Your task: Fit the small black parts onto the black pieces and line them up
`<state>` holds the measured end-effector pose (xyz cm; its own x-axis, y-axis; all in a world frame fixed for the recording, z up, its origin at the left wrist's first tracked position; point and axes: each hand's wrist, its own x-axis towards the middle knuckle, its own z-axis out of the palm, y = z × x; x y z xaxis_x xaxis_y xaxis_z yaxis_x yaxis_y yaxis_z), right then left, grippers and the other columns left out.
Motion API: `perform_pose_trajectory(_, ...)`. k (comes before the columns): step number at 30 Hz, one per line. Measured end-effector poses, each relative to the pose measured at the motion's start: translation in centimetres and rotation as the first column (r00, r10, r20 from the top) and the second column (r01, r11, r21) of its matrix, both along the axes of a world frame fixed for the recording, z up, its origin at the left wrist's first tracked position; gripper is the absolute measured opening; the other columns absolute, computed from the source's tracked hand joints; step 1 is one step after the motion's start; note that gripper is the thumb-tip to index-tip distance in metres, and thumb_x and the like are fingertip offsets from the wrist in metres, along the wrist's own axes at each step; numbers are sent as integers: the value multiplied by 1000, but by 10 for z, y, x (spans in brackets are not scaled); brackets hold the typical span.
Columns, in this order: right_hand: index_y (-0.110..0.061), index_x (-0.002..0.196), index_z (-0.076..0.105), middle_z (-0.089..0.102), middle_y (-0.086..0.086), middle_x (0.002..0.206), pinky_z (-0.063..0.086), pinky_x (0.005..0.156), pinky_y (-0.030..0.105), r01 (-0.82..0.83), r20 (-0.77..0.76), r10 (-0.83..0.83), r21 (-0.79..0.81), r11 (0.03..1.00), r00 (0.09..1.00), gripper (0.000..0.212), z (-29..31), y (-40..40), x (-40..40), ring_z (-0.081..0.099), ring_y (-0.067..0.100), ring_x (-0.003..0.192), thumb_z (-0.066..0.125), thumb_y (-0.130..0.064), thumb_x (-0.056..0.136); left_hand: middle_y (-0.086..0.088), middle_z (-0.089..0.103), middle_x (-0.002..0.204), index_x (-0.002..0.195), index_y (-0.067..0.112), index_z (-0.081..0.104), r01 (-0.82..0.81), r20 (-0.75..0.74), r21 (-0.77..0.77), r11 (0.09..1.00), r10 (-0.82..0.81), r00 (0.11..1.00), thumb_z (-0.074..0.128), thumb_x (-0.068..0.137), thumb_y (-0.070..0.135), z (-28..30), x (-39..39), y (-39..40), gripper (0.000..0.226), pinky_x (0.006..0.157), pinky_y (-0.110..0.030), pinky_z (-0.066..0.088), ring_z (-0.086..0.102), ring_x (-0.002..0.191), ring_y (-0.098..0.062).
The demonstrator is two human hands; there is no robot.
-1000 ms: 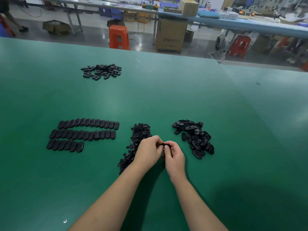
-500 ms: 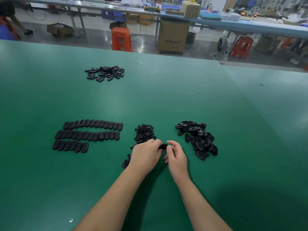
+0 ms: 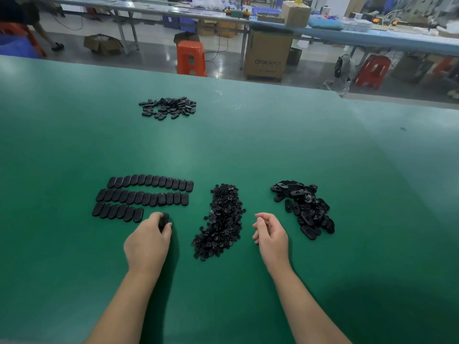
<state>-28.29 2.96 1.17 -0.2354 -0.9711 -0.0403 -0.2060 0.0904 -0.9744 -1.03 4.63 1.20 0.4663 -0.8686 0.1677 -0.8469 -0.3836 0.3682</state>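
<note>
Left hand [image 3: 149, 240] grips black piece [image 3: 164, 220] beside rows [image 3: 142, 196]; right hand [image 3: 270, 233] loosely curled, holding nothing

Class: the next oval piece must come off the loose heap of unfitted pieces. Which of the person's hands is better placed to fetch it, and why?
Probably the right hand: it holds nothing and hovers beside the heap of unfitted pieces. The left hand grips an assembled piece near the third row.
</note>
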Motion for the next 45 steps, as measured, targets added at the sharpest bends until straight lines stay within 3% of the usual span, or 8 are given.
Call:
perform_pose_trajectory(10,-25,98,67,70,-1,82,52,59,24,3,-18,-3,7,1000,1000,15,-1,-1,1,59,4,59,54,-19,103,2,70,79,121,28,69,-71,4,16,997,71,997,51,100,35,4,17,3,28,49,-22,33,53,61,-19)
perform_pose_trajectory(20,-26,96,67,69,-2,80,51,59,27,-1,-49,2,9,1000,999,17,-3,-1,1,59,4,58,53,-19,103,-3,74,95,125,26,68,-103,-26,-3,995,102,994,48,100,26,4,25,-1,32,60,-29,47,65,78,-29)
perform_pose_trajectory(25,-28,94,67,69,-3,77,49,58,26,-5,-72,6,7,1000,997,18,-3,-2,2,59,3,57,54,-20,103,5,70,91,118,26,71,78,-129,-56,995,-85,988,54,100,26,3,8,-7,25,58,-28,49,61,70,-16)
perform_pose_trajectory(31,-27,93,67,68,-3,77,49,58,26,-10,-74,11,11,1000,997,19,-4,-2,2,58,3,58,53,-19,103,16,61,85,105,29,76,280,-292,-99,955,-297,909,65,96,34,5,-37,-33,16,66,-28,48,54,71,-1)
perform_pose_trajectory(34,-27,93,67,68,-3,77,48,56,25,-14,-77,15,12,1000,997,19,-4,-1,2,58,3,57,53,-19,103,17,57,81,100,30,78,304,-317,-117,945,-326,891,69,93,34,3,-48,-43,12,81,-40,50,53,75,-6)
perform_pose_trajectory(36,-27,93,67,68,-3,76,47,55,23,-19,-83,20,13,1000,996,19,-4,-1,2,58,3,57,53,-19,103,16,57,83,98,31,79,319,-308,-114,941,-338,889,70,92,35,-2,-49,-47,11,87,-38,42,51,85,-12)
perform_pose_trajectory(39,-27,92,67,68,0,73,44,52,19,-25,-96,26,10,1000,995,19,-4,-2,2,57,2,55,54,-18,103,16,55,83,97,32,80,335,-288,-147,931,-365,885,74,89,34,-10,-47,-46,10,85,-32,29,48,89,-11)
perform_pose_trajectory(45,-30,95,65,67,0,75,44,52,19,-98,-162,101,23,995,982,18,-2,0,2,54,3,58,55,-17,102,16,56,81,95,30,80,349,-250,-177,920,-385,888,76,88,30,-17,-46,-46,8,82,-32,30,49,86,-10)
